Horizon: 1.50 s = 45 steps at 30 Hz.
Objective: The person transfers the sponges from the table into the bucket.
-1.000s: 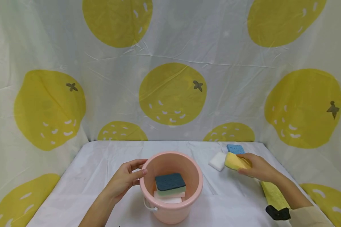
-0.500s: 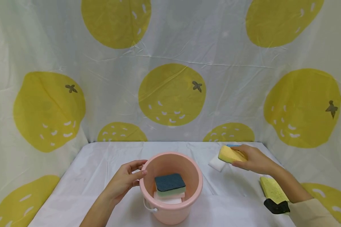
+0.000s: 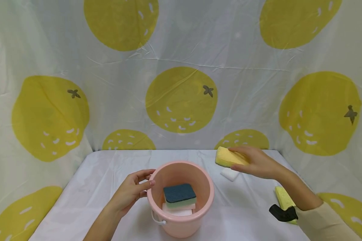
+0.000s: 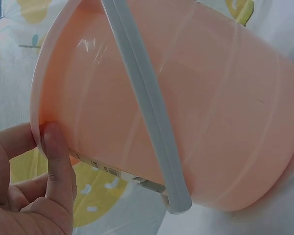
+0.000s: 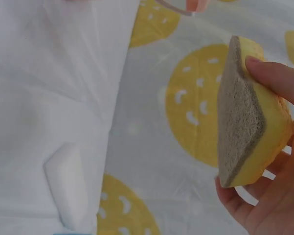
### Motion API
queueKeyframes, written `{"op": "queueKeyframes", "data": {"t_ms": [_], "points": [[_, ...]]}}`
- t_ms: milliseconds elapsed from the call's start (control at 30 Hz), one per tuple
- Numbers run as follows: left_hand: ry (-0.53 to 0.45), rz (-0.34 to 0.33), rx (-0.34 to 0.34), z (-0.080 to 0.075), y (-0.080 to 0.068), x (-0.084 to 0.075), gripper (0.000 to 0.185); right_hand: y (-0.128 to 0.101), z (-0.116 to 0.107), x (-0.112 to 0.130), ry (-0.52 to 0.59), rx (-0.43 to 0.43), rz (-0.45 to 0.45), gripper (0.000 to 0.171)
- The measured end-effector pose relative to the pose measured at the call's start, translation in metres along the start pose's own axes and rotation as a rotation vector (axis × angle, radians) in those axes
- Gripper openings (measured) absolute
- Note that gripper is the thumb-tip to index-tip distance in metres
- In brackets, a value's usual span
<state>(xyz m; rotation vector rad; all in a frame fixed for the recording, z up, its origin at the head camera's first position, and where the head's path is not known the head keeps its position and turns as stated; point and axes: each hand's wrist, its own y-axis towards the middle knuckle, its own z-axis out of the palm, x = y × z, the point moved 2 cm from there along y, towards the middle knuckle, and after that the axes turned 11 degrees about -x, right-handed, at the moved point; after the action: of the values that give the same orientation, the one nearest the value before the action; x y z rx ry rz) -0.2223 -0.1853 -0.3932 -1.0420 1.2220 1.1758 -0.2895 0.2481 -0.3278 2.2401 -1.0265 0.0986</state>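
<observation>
Pink bucket (image 3: 181, 197) already holds stacked sponges (image 3: 179, 198); left hand (image 3: 132, 191) grips its rim. Right hand (image 3: 257, 162) pinches a yellow scrub sponge (image 3: 227, 157) in the air, not over the bucket yet. Left on the table — a white sponge (image 3: 229, 174) and another yellow one (image 3: 283, 198).

Behind everything hangs a crinkled white backdrop cloth printed with big yellow lemons (image 3: 181, 99), wrapping round the left, back and right sides, and a wrinkled white sheet covers the tabletop (image 3: 102, 174). Out on the right half of that tabletop lies a small white rectangular foam block (image 3: 229, 174), seen again in the right wrist view (image 5: 68, 188) flat on the sheet, while nearer the front right edge a flat pale-yellow sponge strip (image 3: 283, 197) lies lengthwise. A black strap-like piece (image 3: 280, 213) sits across that strip's near end, too small to identify.
</observation>
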Motion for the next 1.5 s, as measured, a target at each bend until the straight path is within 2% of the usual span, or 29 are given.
{"op": "queueKeyframes", "data": {"t_ms": [333, 567, 833, 1233, 1500], "points": [[0.005, -0.005, -0.01, 0.0, 0.0, 0.001, 0.056, 0.022, 0.006, 0.047, 0.033, 0.047, -0.063, 0.062], [0.01, -0.003, -0.009, 0.0, 0.001, 0.001, 0.056, 0.037, 0.011, 0.071, 0.04, 0.071, -0.152, 0.061], [-0.005, 0.012, 0.006, -0.001, 0.001, 0.001, 0.055, 0.049, 0.025, 0.098, 0.098, 0.174, -0.201, 0.062], [0.001, 0.002, -0.01, -0.001, 0.001, 0.003, 0.057, 0.054, 0.045, 0.132, 0.154, 0.285, -0.251, 0.064], [-0.002, 0.011, -0.006, 0.0, 0.001, 0.002, 0.056, 0.048, 0.055, 0.146, 0.14, 0.337, -0.3, 0.063]]}}
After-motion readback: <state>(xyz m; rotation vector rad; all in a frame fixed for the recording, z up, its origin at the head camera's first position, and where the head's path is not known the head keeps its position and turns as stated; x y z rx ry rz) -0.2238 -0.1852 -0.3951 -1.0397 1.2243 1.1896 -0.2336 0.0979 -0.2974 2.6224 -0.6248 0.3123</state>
